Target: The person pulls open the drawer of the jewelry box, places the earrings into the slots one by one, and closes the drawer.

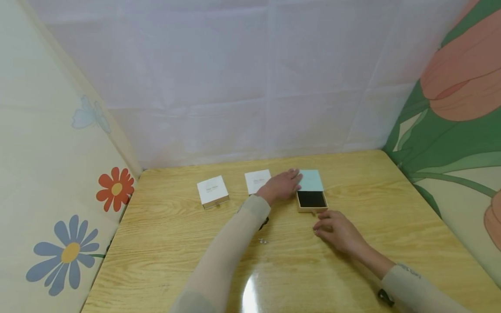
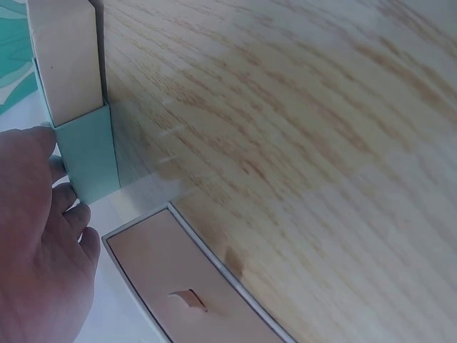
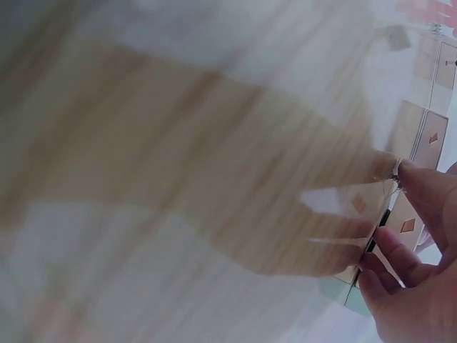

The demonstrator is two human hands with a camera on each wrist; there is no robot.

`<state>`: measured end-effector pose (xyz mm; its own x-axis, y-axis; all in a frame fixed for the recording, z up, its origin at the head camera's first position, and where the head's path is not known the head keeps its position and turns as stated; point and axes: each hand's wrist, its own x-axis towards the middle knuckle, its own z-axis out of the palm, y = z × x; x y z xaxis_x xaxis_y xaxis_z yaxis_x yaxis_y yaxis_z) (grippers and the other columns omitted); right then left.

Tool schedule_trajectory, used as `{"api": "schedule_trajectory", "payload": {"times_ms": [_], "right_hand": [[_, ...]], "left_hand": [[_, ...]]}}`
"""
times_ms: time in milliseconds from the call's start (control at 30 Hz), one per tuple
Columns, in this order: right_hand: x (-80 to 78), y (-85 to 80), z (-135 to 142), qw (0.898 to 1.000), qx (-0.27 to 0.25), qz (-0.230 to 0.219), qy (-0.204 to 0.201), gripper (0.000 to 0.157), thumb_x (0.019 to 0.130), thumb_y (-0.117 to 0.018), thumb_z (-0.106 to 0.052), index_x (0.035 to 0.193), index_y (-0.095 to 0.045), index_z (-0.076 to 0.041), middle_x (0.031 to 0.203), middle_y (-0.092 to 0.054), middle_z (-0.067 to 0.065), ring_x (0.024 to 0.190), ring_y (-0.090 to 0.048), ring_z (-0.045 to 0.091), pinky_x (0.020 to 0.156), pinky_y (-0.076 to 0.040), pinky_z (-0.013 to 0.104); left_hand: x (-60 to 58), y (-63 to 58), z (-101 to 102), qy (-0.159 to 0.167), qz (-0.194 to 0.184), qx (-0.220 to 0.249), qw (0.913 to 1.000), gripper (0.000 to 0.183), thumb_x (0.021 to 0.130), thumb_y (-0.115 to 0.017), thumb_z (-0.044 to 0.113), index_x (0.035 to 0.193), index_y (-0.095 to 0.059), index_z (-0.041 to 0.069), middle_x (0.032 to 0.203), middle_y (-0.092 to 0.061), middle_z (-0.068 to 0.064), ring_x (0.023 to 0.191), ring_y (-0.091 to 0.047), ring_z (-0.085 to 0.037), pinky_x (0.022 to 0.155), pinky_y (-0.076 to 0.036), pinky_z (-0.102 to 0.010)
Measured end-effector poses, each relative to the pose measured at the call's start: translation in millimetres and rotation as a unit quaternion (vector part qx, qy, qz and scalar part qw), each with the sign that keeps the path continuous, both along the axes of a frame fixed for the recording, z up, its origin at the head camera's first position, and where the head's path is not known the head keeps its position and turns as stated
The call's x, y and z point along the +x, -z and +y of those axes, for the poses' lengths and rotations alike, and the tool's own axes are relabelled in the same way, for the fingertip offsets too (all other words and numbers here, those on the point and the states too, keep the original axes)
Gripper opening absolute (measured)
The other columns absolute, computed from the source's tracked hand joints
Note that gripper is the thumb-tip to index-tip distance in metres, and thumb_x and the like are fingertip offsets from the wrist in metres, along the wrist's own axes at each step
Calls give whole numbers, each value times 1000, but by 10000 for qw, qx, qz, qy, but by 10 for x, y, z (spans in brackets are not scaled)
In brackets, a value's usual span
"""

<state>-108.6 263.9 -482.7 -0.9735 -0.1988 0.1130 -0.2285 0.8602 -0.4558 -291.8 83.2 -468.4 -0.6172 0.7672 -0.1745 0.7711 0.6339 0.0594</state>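
Note:
A small teal drawer box (image 1: 311, 180) lies on the table, its beige drawer (image 1: 312, 211) pulled out toward me and showing a black inside. My left hand (image 1: 282, 186) reaches to the box's left side, with fingertips against the teal sleeve (image 2: 91, 161). Just in front of the drawer, my right hand (image 1: 339, 230) is held low over the table with bent fingers. At its uppermost fingertip in the right wrist view is a tiny silvery piece (image 3: 396, 175); the other fingertips are apart from it. More small silvery pieces (image 1: 263, 240) lie on the table between the forearms.
Left of the teal box stands a white box (image 1: 256, 179), partly behind my left hand; its peach front (image 2: 193, 279) has a small pull tab. Another white box (image 1: 212, 190) sits further left. A pale cloth wall (image 1: 250, 87) borders the wooden table (image 1: 168, 243) at the back.

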Motion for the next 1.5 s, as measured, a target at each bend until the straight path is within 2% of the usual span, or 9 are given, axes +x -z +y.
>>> {"api": "schedule_trajectory", "payload": {"times_ms": [300,700,933,1200,1500], "right_hand": [[3,-22,-14,9996,-71,-198,165,6,85,-78,-16,90,-78,-20,120,-68,16,116,-59,40,101,-46,62],[-8,-141,-51,9971,-328,-533,440,7,87,-76,-18,94,-77,-21,121,-67,16,115,-61,40,100,-47,63],[-18,-204,-62,9979,-439,-321,341,10,86,-77,-15,95,-78,-19,120,-68,16,112,-63,39,98,-49,62],[-37,-269,-63,9969,-586,-356,386,10,87,-76,-15,97,-78,-17,120,-70,15,114,-62,41,99,-48,63],[-76,-338,-40,9977,-616,-59,266,9,87,-76,-12,95,-78,-14,109,-73,11,104,-67,35,94,-53,58]], "left_hand": [[11,-12,-8,18,33,9,10000,57,111,-23,39,162,-15,15,170,-11,-5,157,-11,-20,129,-13,-32],[15,-49,-17,-18,-25,58,10000,57,111,-24,39,162,-15,15,170,-10,-4,157,-12,-20,129,-15,-33],[9,-47,-12,37,9,91,10000,56,111,-25,38,161,-17,13,169,-13,-6,157,-13,-22,128,-16,-34],[13,-43,-8,36,47,61,10000,56,111,-25,38,161,-17,14,169,-13,-6,157,-14,-21,128,-16,-33],[13,-31,-3,-3,-29,56,10000,56,111,-24,38,161,-17,15,169,-13,-5,157,-12,-20,129,-14,-32]]}}
